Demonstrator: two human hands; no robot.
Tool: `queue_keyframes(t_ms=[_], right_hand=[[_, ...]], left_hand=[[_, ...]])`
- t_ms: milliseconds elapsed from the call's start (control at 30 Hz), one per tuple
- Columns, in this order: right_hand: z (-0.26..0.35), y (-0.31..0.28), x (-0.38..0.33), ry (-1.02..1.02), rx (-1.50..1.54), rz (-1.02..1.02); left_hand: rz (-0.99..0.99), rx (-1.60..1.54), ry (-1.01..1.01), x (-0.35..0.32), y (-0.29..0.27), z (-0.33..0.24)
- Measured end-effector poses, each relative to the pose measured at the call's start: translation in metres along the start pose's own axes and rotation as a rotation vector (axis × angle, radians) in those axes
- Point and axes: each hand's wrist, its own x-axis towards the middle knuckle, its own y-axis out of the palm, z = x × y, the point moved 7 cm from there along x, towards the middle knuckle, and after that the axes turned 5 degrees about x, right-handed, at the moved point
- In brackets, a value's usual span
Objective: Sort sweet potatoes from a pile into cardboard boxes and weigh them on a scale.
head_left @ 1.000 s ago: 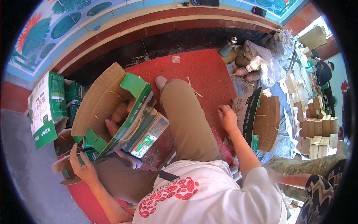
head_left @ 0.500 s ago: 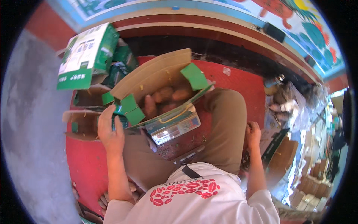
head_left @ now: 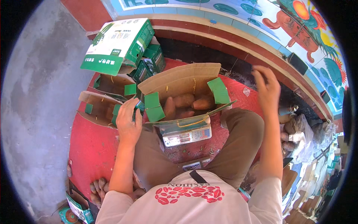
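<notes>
Hands first: the left hand grips a green-tipped flap at the near left corner of the open cardboard box, while the right hand is raised off to the right, fingers loosely spread, holding nothing. That box sits on a small scale on the red floor between the knees. Several sweet potatoes lie inside, so filling looks partly done; flaps stand open, closing not yet done. More potatoes wait by the left elbow, and other boxes stand behind.

The scale sits half hidden under the open carton.
</notes>
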Motion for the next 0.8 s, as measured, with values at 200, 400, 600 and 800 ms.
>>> queue_keyframes(t_ms=[200,400,600,800], right_hand=[[-0.030,0.061,-0.008,-0.161,-0.155,0.009],[-0.052,0.070,-0.018,0.024,-0.289,0.203],[-0.054,0.069,-0.019,0.150,-0.193,0.226],[-0.054,0.065,-0.015,0.151,-0.177,0.188]], left_hand=[[0.004,0.046,-0.015,-0.002,-0.001,-0.003],[0.024,0.068,-0.034,-0.004,-0.004,0.007],[0.024,0.061,-0.013,-0.003,0.002,0.003],[0.038,0.086,0.004,-0.002,0.004,-0.001]])
